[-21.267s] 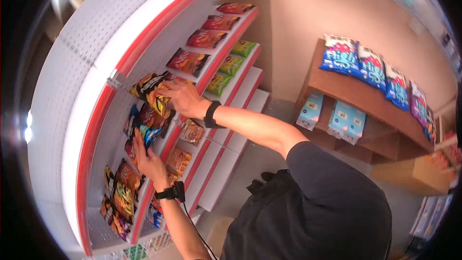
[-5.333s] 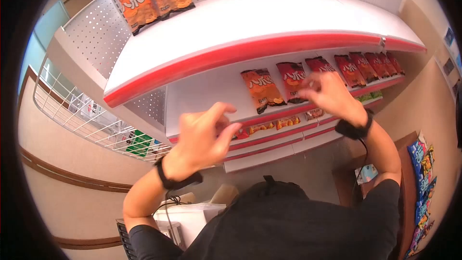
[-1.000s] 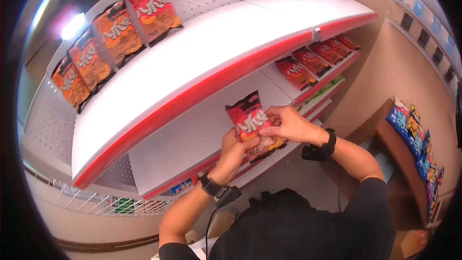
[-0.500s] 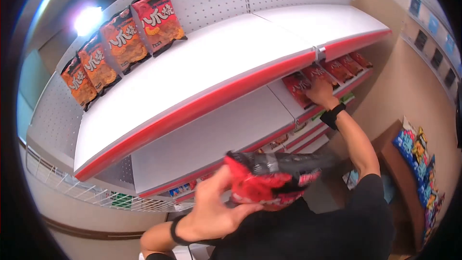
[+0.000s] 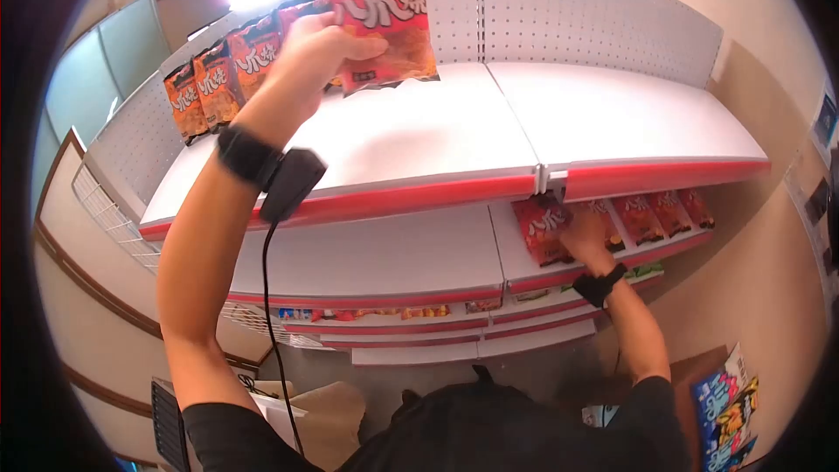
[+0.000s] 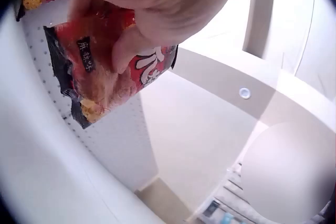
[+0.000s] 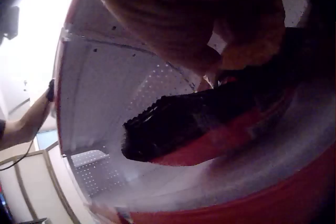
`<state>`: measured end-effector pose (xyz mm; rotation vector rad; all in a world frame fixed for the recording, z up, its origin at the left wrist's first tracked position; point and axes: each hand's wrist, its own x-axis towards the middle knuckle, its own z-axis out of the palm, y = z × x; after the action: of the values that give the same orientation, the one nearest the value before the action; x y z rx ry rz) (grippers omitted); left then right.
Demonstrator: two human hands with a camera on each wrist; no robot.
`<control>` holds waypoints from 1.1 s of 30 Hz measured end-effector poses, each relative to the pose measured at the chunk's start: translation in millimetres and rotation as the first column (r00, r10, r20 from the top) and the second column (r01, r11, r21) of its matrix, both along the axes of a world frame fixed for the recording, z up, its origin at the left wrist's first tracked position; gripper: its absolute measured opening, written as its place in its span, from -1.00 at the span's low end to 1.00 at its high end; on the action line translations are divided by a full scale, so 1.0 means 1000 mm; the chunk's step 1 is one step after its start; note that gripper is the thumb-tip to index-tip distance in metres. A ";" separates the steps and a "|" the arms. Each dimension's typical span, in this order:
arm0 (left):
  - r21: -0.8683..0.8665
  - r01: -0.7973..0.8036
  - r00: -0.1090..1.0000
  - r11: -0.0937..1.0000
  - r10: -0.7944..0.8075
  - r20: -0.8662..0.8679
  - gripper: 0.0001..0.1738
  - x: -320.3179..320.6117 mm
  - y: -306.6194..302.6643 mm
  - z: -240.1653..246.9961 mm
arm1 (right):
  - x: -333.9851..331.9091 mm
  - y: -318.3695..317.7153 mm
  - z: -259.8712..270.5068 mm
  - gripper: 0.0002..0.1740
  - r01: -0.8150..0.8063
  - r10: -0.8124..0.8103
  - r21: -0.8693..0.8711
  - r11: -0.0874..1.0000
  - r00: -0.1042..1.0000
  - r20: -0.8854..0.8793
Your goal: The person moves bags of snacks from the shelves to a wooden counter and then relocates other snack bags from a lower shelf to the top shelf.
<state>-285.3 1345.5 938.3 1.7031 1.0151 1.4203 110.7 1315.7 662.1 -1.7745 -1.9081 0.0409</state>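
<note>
My left hand (image 5: 310, 65) is raised over the top shelf (image 5: 411, 135) and pinches a red snack bag (image 5: 384, 22) by its side. The left wrist view shows the thumb pressed on the front of that bag (image 6: 100, 71). On the shelf below, my right hand (image 5: 584, 236) reaches in among red bags, beside a bag (image 5: 540, 232) at the left of that row. In the right wrist view the fingers of my right hand (image 7: 210, 19) are at the dark top edge of a bag (image 7: 199, 129); the grip is too dark to tell.
Several orange and red bags (image 5: 214, 83) stand in a row at the left end of the top shelf. More red bags (image 5: 669, 210) lie right of my right hand. Lower shelves hold small packs (image 5: 424, 311). Blue bags (image 5: 725, 411) are at the lower right.
My left hand has carried its bag from in front of my body up to the top shelf. My right hand left that bag and moved to the lower row of red bags.
</note>
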 end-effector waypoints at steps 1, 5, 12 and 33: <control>-0.036 -0.027 0.999 0.999 0.026 -0.026 -0.72 0.009 0.014 0.002 | 0.005 -0.004 -0.006 -0.20 -0.040 0.045 0.113 0.993 0.998 -0.035; -0.119 -0.015 1.000 0.993 0.017 0.011 -0.73 0.013 0.082 -0.011 | 0.010 -0.056 0.028 -0.20 -0.068 0.070 0.049 0.997 0.997 -0.040; -0.201 -0.013 0.998 0.980 0.000 -0.066 -0.71 0.001 0.132 -0.025 | 0.031 -0.154 0.102 -0.25 -0.277 0.236 -0.022 0.961 0.856 -0.460; 0.199 -0.494 0.730 0.846 0.529 -0.432 -0.56 0.022 0.111 -0.017 | -0.088 0.144 0.310 -0.65 -0.130 0.160 0.341 0.931 0.985 -0.062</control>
<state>-263.3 1456.7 921.0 1.9685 1.8503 1.3917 22.5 1459.3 972.1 -1.3823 -1.8515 -0.1437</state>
